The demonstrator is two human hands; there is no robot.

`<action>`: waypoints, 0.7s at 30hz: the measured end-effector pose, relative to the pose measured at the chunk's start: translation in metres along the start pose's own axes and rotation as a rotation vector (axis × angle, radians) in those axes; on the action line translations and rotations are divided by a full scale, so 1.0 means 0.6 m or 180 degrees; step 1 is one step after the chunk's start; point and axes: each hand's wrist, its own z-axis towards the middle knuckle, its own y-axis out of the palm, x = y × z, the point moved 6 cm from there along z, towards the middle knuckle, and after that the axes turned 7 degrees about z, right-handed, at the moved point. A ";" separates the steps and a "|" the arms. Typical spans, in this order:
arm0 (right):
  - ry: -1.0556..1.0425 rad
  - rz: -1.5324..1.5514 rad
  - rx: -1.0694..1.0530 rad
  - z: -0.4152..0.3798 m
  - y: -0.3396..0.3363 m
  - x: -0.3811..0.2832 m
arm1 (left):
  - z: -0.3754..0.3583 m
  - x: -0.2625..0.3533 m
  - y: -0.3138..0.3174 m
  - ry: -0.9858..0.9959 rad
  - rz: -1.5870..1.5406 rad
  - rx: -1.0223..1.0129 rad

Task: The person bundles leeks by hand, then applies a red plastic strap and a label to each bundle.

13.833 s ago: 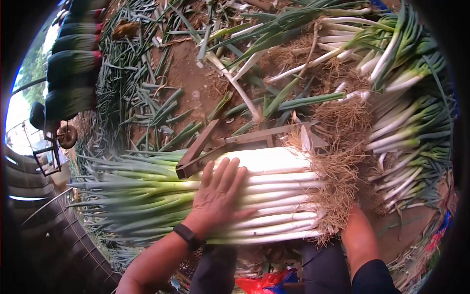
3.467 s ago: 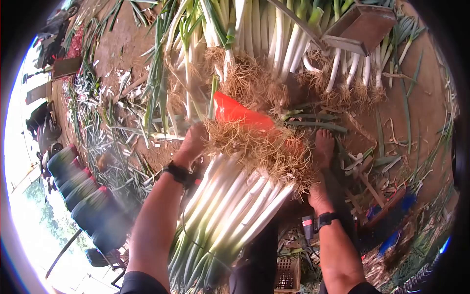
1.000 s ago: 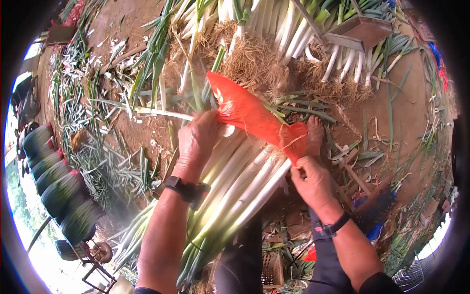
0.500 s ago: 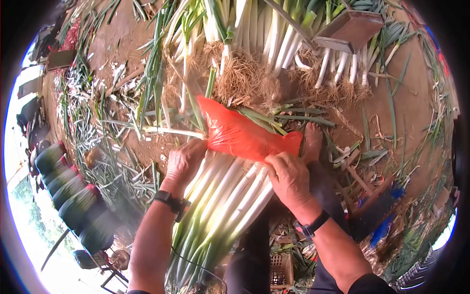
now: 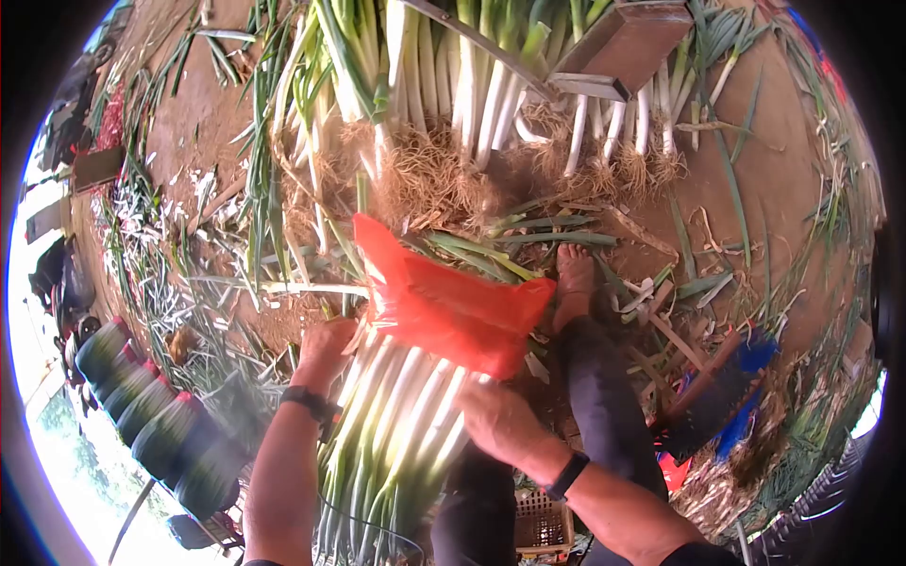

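Observation:
A red plastic bag (image 5: 444, 311) covers one end of a bundle of long green onions (image 5: 396, 415), whose white stalks come out below it and whose green tops point toward me. At the bag's lower left edge, my left hand (image 5: 325, 351) is closed on the plastic beside the stalks. My right hand (image 5: 500, 420) is at the lower right edge of the bag, fingers curled against the plastic and the outer stalks; its fingertips are partly hidden and slightly blurred. The covered ends of the stalks are out of sight. A dark wristband is on each wrist.
Uncut green onions with roots (image 5: 439, 170) lie in a row ahead, a wooden trough-like piece (image 5: 628, 47) on them. Packed bundles (image 5: 175, 424) are at left. My bare foot (image 5: 573, 274) is right of the bag. A plastic basket (image 5: 545, 524) sits between my legs. Leaf scraps litter the ground.
The bag has come down toward me over the stalks and looks spread wider. Both hands have moved down and left in view, the right one farther. The view has shifted slightly.

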 end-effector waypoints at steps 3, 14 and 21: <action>0.0565 0.1069 0.0901 -0.062 -0.006 0.025 | 0.021 -0.036 0.016 -0.0780 -0.0777 -0.0373; 0.3691 0.5835 0.1288 -0.033 0.124 0.387 | 0.136 0.015 0.039 -0.1771 -0.3266 -0.1554; 0.3385 0.5787 0.1022 -0.007 0.098 0.369 | 0.158 0.017 0.007 -0.1309 -0.4394 -0.1844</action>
